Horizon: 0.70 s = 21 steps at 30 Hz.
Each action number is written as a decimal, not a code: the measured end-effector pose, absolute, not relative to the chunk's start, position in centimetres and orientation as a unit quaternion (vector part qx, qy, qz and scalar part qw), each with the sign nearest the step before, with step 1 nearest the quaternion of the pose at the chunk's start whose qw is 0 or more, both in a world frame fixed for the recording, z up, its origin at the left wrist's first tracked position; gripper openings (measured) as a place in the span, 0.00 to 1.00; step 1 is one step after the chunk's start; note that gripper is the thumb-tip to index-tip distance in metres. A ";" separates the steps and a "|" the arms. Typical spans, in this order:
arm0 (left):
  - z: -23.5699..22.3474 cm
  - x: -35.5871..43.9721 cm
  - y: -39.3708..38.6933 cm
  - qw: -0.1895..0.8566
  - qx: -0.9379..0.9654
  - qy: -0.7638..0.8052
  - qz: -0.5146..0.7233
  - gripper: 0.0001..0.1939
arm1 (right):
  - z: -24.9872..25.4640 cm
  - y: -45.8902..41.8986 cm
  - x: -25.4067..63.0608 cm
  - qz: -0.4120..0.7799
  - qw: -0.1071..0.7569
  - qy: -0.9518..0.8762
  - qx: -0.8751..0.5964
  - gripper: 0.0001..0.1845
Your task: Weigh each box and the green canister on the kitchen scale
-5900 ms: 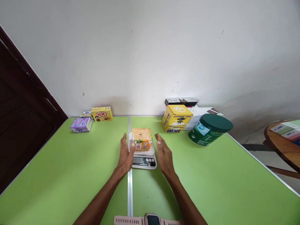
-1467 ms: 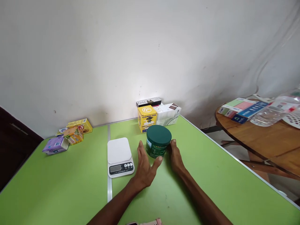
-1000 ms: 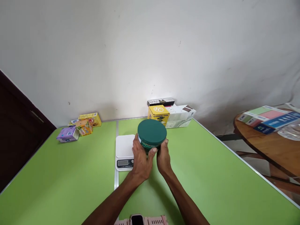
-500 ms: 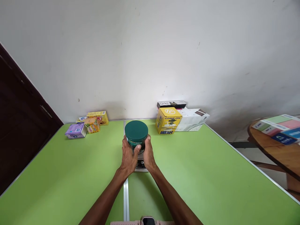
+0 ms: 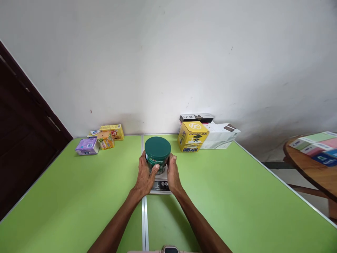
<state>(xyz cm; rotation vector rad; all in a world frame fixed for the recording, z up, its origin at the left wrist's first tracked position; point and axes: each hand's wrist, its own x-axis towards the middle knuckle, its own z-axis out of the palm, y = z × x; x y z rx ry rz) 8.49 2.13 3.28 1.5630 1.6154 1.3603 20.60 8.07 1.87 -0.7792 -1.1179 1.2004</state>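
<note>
A canister (image 5: 158, 147) with a dark green lid stands upright at the middle of the table, over a small digital scale (image 5: 160, 192). The scale's front strip shows a display and two round buttons. My left hand (image 5: 145, 175) wraps the canister's left side, its thumb lying across the front. On the right side, my right hand (image 5: 174, 174) presses against the canister with its thumb pointing up; its fingers are mostly hidden behind. Whether the canister's base touches the scale plate, I cannot tell.
Small cartons, a purple pack (image 5: 87, 146) and a yellow box (image 5: 112, 131) among them, sit at the back left. A yellow carton (image 5: 193, 137) and white boxes (image 5: 219, 135) lie against the wall (image 5: 158, 70). A wooden table (image 5: 310, 165) with coloured packs stands right.
The canister seems slightly lower over the scale, and more of the scale's front panel shows between my hands. The whole view has shifted a little.
</note>
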 end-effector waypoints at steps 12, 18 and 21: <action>-3.3 0.9 2.5 0.251 0.378 0.648 0.611 0.46 | -5.2 10.5 29.1 0.438 0.605 -0.435 -0.503 0.50; -3.2 1.0 2.6 0.239 0.369 0.646 0.624 0.46 | -5.0 10.1 28.9 0.422 0.588 -0.447 -0.526 0.48; -3.1 0.9 2.5 0.237 0.363 0.643 0.631 0.44 | -4.7 10.1 28.9 0.424 0.592 -0.445 -0.521 0.48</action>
